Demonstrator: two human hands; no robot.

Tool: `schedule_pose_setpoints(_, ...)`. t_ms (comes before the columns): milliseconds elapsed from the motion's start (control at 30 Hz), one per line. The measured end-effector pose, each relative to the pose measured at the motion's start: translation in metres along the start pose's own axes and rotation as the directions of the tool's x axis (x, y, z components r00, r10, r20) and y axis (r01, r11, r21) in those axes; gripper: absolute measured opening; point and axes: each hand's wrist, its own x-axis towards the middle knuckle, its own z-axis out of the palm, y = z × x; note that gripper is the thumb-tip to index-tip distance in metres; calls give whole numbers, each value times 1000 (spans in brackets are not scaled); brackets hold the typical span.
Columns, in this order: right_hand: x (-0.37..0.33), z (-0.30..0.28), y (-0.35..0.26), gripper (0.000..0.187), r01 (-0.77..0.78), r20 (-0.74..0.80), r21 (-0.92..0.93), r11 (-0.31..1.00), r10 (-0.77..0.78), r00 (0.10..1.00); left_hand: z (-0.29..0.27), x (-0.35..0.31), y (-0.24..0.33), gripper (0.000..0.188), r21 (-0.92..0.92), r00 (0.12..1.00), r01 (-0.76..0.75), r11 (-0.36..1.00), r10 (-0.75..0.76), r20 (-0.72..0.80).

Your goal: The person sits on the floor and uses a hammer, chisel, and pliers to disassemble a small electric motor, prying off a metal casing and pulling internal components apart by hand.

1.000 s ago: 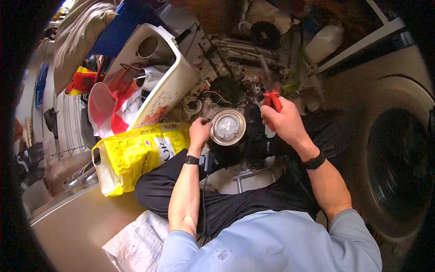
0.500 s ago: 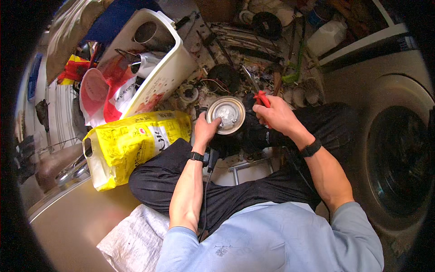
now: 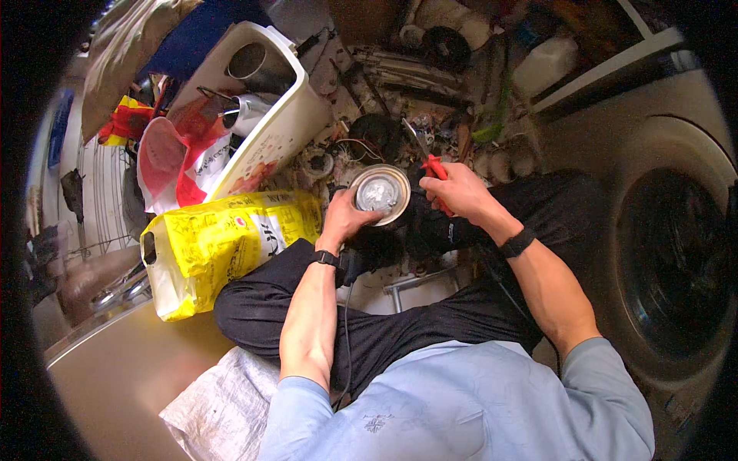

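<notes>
My left hand (image 3: 346, 220) is closed round the near-left rim of a shallow, round metal dish-like piece (image 3: 382, 192). A bright silver disc sits in its middle, inside a tan rim. My thumb lies along its lower edge. To the right, my right hand (image 3: 460, 194) grips a red-handled knife (image 3: 435, 166), its slim metal blade slanting up and left, away from me. The blade is apart from the round piece. Part of the handle is hidden inside my fist.
A yellow plastic bag (image 3: 207, 247) lies left of my knee, below a tilted white bin (image 3: 300, 115) holding metal cups and red-and-white packaging. Scraps and a dark round coil (image 3: 377, 132) litter the ground ahead. A front-loading washing machine (image 3: 607, 138) stands right.
My right hand and the knife have shifted slightly left and down. My left thumb has slid from the silver centre toward the lower rim of the round piece.
</notes>
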Motion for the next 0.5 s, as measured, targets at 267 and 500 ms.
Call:
schedule_pose_setpoints(267, -8, -6, 5, 30, 71, -5, 84, 994, -71, 997, -10, 27, 5, 67, 80, 982, 77, 994, -89, 167)
schedule_pose_setpoints(500, -17, 2, -4, 31, 46, 12, 97, 994, -48, 999, 10, 51, -29, 71, 272, 915, 198, 942, -277, 292)
